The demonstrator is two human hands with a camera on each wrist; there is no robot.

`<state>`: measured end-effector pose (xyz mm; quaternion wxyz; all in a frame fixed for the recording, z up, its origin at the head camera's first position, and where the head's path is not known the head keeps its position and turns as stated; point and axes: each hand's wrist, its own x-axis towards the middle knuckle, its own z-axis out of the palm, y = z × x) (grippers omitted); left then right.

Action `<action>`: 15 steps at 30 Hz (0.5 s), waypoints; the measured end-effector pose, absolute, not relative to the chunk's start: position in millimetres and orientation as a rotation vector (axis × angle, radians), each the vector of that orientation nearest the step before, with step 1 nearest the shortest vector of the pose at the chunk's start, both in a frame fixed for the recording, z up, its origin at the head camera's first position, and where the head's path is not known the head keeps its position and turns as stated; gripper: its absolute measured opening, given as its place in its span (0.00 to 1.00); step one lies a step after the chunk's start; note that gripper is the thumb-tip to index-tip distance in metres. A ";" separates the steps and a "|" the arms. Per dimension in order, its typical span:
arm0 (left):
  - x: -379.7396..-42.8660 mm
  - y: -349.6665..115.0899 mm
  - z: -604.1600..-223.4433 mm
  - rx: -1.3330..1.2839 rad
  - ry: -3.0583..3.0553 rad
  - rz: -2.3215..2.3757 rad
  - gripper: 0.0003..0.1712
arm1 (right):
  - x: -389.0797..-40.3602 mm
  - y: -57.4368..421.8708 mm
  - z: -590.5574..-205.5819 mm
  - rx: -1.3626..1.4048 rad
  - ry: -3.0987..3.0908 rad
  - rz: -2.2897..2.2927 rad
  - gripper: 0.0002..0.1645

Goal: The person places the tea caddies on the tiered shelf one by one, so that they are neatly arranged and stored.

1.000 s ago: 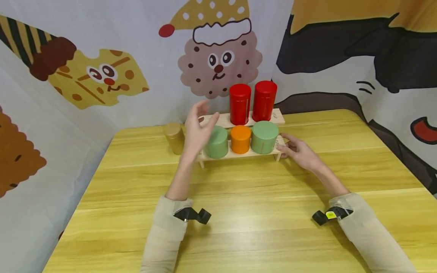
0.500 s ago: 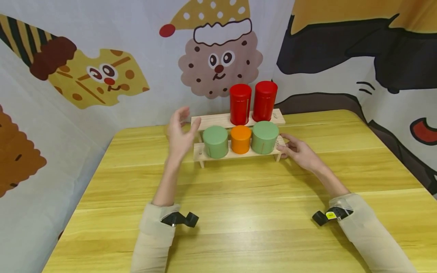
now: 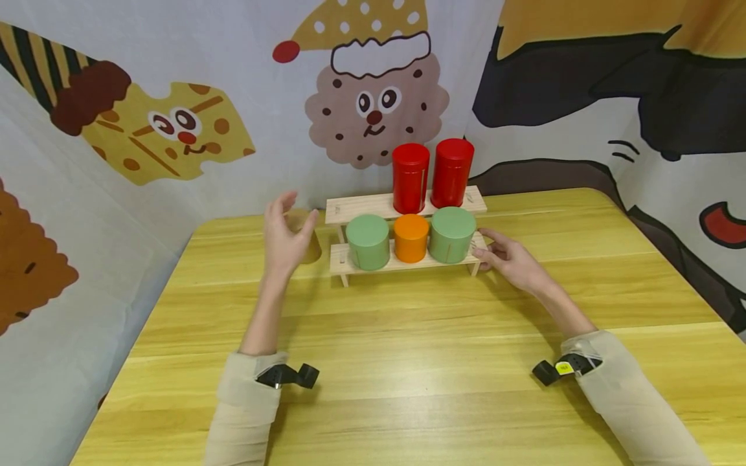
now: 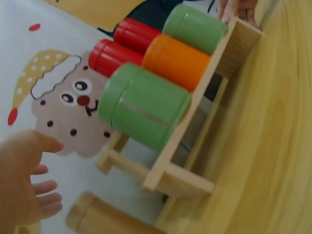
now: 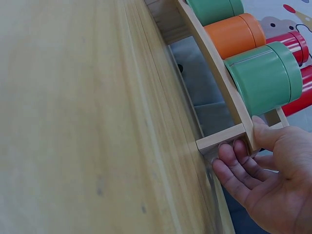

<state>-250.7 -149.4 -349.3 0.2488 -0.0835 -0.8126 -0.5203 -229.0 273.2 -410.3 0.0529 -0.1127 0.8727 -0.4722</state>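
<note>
A two-tier wooden rack (image 3: 402,264) stands toward the back of the table. My right hand (image 3: 515,262) holds its right end, thumb on the lower shelf's edge and fingers under it in the right wrist view. Two green tins, the left one (image 3: 368,243) and the right one (image 3: 452,236), flank an orange tin (image 3: 410,239) on the lower shelf. On the right half of the upper shelf are two tall red tins, one (image 3: 410,181) beside the other (image 3: 451,175). Left of the rack, my empty left hand (image 3: 282,243) has its fingers spread, partly hiding a tan canister (image 3: 311,249).
The wood-grain table (image 3: 408,362) reaches back to a cartoon-print cloth (image 3: 245,65) hanging close behind the rack. Bare shelf (image 3: 361,207) shows left of the red tins. A black wrist camera sits on each sleeve.
My left hand has moved left, away from the rack's left end and across the tan canister, fingers still spread. My right hand and the rack have kept their places.
</note>
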 end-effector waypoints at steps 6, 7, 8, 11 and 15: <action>-253.1 -164.1 -357.7 -0.142 -2.301 -1.361 0.35 | -229.3 273.3 -411.5 -0.342 2.657 -1.425 0.41; -254.3 -166.3 -359.6 -0.132 -2.311 -1.349 0.35 | -229.0 273.2 -411.5 -0.344 2.658 -1.425 0.41; -255.3 -168.5 -361.6 -0.123 -2.324 -1.337 0.36 | -228.9 273.1 -411.6 -0.345 2.659 -1.423 0.42; -257.8 -173.2 -366.8 -0.105 -2.352 -1.321 0.38 | -227.9 272.3 -410.8 -0.344 2.659 -1.424 0.42; -260.0 -177.4 -372.5 -0.088 -2.380 -1.336 0.40 | -227.4 272.2 -410.7 -0.348 2.666 -1.419 0.42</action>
